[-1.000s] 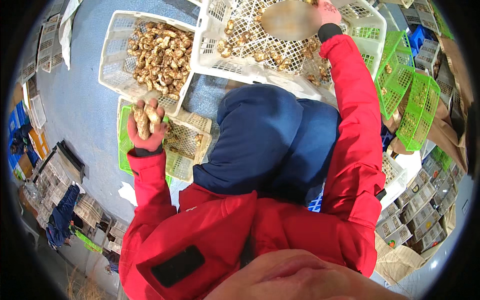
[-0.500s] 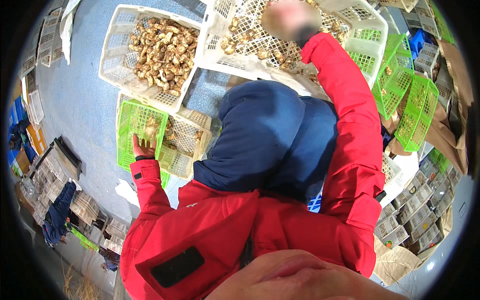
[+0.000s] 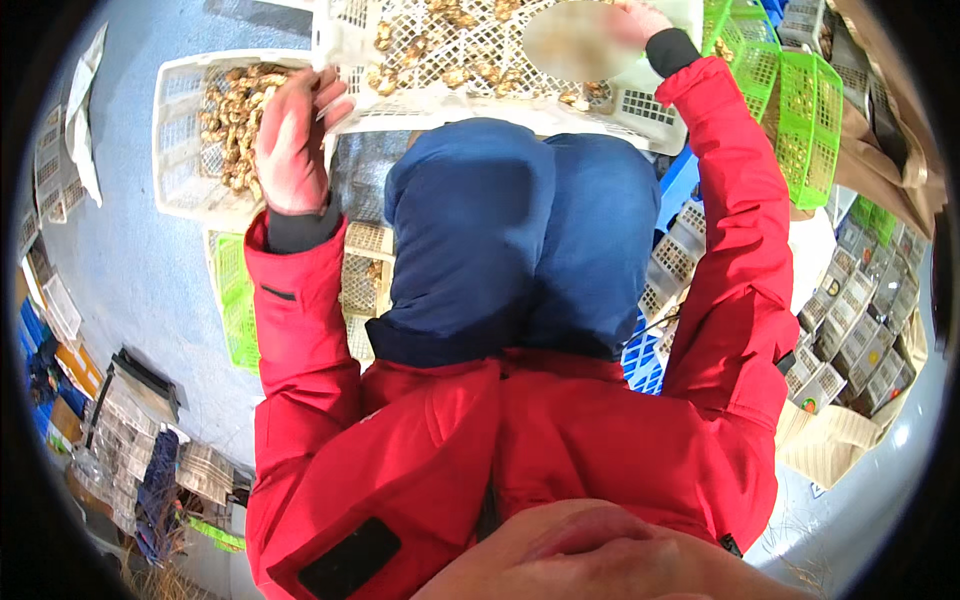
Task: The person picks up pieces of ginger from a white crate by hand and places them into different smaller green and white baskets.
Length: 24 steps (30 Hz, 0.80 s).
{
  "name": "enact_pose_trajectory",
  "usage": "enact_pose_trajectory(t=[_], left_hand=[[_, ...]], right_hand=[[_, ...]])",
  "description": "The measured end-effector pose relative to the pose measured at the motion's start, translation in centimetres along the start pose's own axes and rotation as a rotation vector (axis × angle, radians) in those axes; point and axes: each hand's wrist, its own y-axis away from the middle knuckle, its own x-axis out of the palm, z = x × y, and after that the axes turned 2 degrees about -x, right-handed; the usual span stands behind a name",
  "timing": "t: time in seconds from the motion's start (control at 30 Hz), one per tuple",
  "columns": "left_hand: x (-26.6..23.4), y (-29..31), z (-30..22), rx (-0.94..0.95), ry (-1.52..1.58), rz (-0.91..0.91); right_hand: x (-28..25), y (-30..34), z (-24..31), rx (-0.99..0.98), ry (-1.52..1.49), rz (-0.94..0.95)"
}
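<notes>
My left hand is raised with its fingers apart and nothing visible in it. It hangs over the right side of a white plastic crate, which holds a heap of brown and cream mushrooms. In front of my knees is a large white lattice crate with loose mushrooms scattered over its bottom. My right hand reaches to the right part of that crate. A blurred patch hides its fingers, so I cannot tell whether it holds anything.
Below the heaped crate stand a green basket and a white basket, partly behind my left sleeve. Green baskets stand at the right. White baskets are stacked farther down that side. A blue crate shows beside my thigh.
My left hand has come up from the green basket to the heaped crate. My right hand has shifted right within the large crate. The whole view has moved.
</notes>
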Motion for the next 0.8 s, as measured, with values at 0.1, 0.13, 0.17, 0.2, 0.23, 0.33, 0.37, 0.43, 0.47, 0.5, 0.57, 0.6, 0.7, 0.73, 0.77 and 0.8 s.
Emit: enact_pose_trajectory(t=[0.1, 0.13, 0.17, 0.2, 0.23, 0.33, 0.37, 0.43, 0.47, 0.5, 0.57, 0.6, 0.7, 0.73, 0.77, 0.8], left_hand=[[5.0, -4.6, 1.8, 0.124, -0.233, 0.062], [4.8, -5.4, 2.8, 0.175, -0.338, 0.043], [5.3, -6.0, 4.0, 0.124, -0.358, 0.017], [5.3, -6.7, 5.5, 0.086, -0.369, 0.032], [4.8, -6.5, 6.7, -0.006, -0.353, 0.041], [3.8, -7.0, 8.2, -0.138, -0.289, 0.082], [4.0, -7.2, 7.8, -0.131, -0.265, 0.080], [3.7, -7.2, 7.4, -0.143, -0.262, 0.090], [3.9, -7.1, 7.3, -0.176, -0.246, 0.109], [4.6, -6.8, 6.7, -0.206, -0.208, 0.143], [7.1, -5.8, 4.8, -0.279, -0.145, 0.215], [6.5, -6.2, 5.7, -0.331, -0.015, 0.320], [7.4, -6.0, 5.0, -0.393, -0.016, 0.397], [7.4, -5.9, 5.1, -0.395, -0.074, 0.376], [7.3, -5.8, 4.9, -0.400, -0.073, 0.357], [7.3, -5.6, 5.0, -0.416, -0.069, 0.342]], right_hand=[[3.2, 0.5, -1.9, -0.076, 0.222, 0.145], [2.7, 1.4, 0.7, 0.004, 0.236, 0.357], [3.7, 1.8, 1.5, 0.049, 0.251, 0.401], [5.1, 2.1, 2.0, 0.072, 0.247, 0.363], [6.3, 2.4, 2.6, 0.094, 0.225, 0.316], [7.6, 2.9, 3.0, 0.127, 0.005, 0.191], [6.9, 3.1, 3.0, 0.101, -0.144, 0.148], [6.1, 3.6, 3.4, -0.110, -0.523, 0.054], [5.1, 4.2, 3.8, -0.271, -0.741, 0.026], [4.2, 4.8, 4.4, -0.437, -0.940, 0.035], [1.9, 6.1, 5.8, -0.421, -1.118, 0.240], [1.7, 5.5, 5.6, -0.674, -1.265, 0.448], [0.7, 7.9, 8.8, -0.748, -1.409, 0.408], [0.2, 8.4, 9.8, -0.760, -1.426, 0.446], [-0.8, 9.6, 11.3, -0.691, -1.451, 0.445], [-1.2, 10.2, 12.1, -0.611, -1.480, 0.444]])
